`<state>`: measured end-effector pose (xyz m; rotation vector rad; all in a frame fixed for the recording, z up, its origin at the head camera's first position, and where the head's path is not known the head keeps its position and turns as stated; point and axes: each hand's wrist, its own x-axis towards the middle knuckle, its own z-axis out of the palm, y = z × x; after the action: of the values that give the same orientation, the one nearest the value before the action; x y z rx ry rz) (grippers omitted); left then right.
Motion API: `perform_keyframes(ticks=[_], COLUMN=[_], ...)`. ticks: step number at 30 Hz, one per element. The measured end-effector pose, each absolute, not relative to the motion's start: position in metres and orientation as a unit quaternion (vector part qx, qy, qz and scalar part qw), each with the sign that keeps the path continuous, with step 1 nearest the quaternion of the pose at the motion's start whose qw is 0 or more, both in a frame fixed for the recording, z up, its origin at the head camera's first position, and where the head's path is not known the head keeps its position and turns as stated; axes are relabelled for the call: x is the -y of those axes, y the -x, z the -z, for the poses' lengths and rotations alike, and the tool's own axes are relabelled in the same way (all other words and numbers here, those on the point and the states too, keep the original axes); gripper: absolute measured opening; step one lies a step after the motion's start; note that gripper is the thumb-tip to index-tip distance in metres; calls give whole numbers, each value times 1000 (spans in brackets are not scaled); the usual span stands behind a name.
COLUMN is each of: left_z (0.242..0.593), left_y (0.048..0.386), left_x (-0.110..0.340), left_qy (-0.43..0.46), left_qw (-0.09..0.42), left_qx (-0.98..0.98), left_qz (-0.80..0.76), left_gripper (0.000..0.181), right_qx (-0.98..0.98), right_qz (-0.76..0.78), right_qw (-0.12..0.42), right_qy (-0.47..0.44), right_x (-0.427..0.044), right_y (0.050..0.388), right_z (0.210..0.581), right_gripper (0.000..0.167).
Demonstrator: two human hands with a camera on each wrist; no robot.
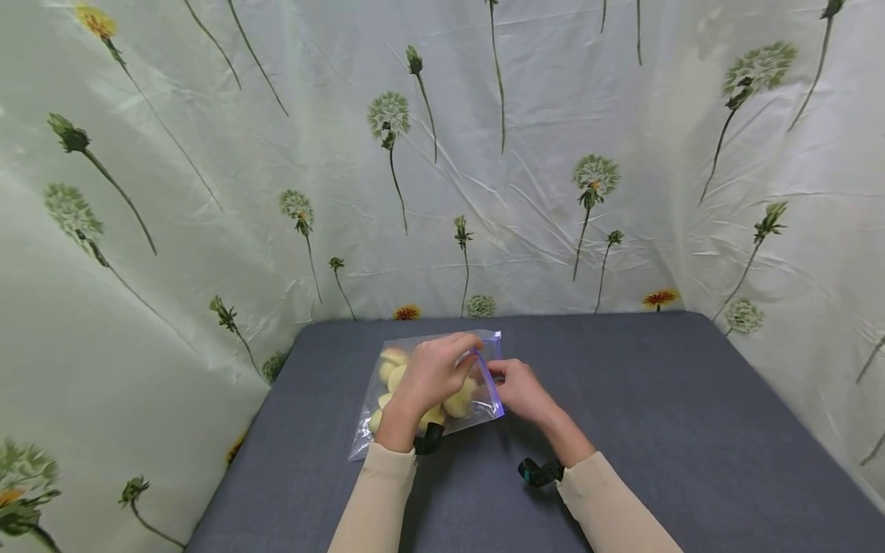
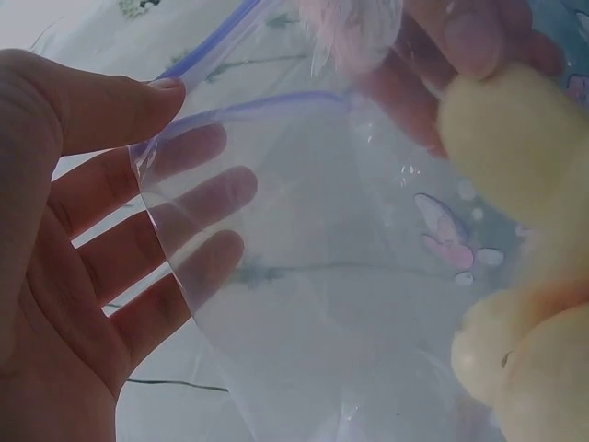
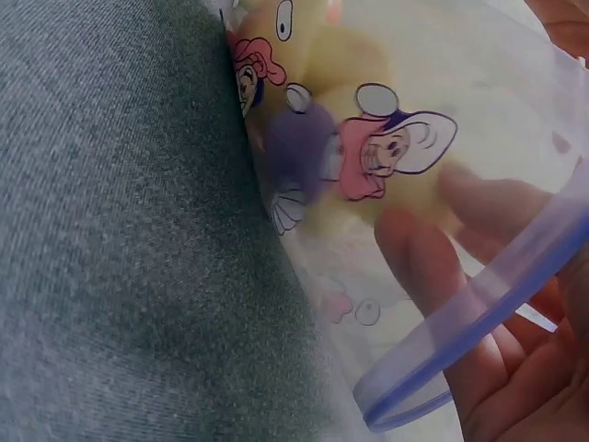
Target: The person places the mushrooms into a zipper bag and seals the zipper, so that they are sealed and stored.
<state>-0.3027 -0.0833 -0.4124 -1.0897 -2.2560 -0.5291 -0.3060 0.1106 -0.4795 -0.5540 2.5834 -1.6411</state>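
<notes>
A clear zip bag (image 1: 364, 428) with a purple zip strip and printed cartoon figures lies on the table, holding several pale yellow rounded toys (image 1: 459, 401). One toy (image 2: 543, 378) shows a small dark mark and an orange patch. My left hand (image 1: 437, 372) pinches the bag's upper edge between thumb and fingers, keeping the mouth apart. Through the mouth reaches my right hand (image 1: 523, 392); its thumb and fingers (image 3: 419, 249) pinch a yellow toy (image 2: 515, 138) inside the bag. The bag's film partly blurs the fingertips in the right wrist view.
The dark grey table (image 1: 657, 430) extends on both sides of the bag. A pale curtain (image 1: 525, 215) with dandelion prints hangs behind it and along the sides. Each wrist wears a black strapped camera (image 1: 535, 471).
</notes>
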Motion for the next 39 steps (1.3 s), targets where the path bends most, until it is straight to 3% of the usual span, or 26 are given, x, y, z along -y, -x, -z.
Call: perform_keyframes(ticks=[6, 20, 39], left_z=[413, 415, 415], left_y=[302, 304, 300], left_x=[82, 82, 79], left_qy=[414, 409, 415], left_qw=[284, 283, 280], left_qx=[841, 846, 844], left_qz=[201, 193, 194], left_gripper=[14, 15, 16], right_qx=[-838, -827, -833], right_qz=[508, 535, 541], right_qw=[25, 43, -11], right_qy=[196, 168, 115], right_x=[-115, -133, -158], right_y=[305, 297, 291], right_z=[480, 461, 452], right_gripper=[14, 21, 22])
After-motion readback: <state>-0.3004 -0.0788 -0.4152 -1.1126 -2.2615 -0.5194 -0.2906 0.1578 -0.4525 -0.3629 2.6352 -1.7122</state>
